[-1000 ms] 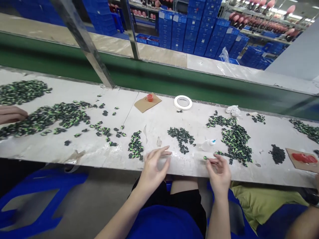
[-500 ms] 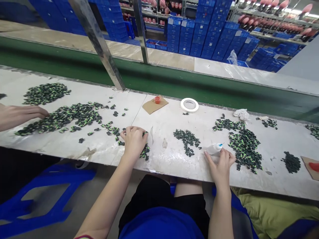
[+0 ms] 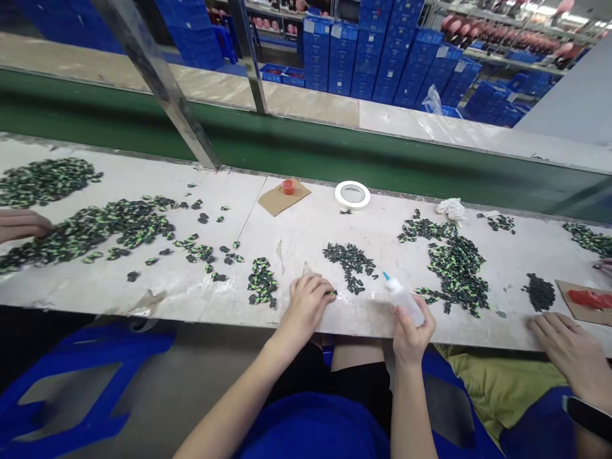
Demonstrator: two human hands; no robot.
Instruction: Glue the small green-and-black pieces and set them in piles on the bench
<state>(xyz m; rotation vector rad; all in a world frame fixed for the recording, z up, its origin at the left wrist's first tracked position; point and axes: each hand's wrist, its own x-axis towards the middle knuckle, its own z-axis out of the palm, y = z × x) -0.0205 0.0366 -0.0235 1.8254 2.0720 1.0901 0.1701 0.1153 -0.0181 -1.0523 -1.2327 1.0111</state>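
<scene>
My left hand (image 3: 307, 301) is low over the table, its fingers closed on a small black-and-green piece (image 3: 331, 292) that peeks out at the fingertips. In my right hand (image 3: 414, 328) is a translucent white squeeze bottle (image 3: 404, 298) with a blue nozzle, tilted up to the left above the table. Between and beyond my hands lies a loose group of small dark pieces (image 3: 351, 260). Left of my left hand is a little cluster of black-and-green pieces (image 3: 262, 280). A larger black-and-green heap (image 3: 459, 271) lies to the right of the bottle.
A tape roll (image 3: 352, 195), a cardboard piece (image 3: 277, 203) with a red cup (image 3: 288, 186), and crumpled tissue (image 3: 450, 208) lie toward the table's back edge. Co-workers' hands are at the left (image 3: 23, 224) and right (image 3: 568, 347). A metal post (image 3: 162, 89) rises at the back left.
My left hand has moved right, away from the little cluster, with a small piece at its fingertips. My right hand has picked up the bottle and tilted it. A co-worker's hand has appeared at right.
</scene>
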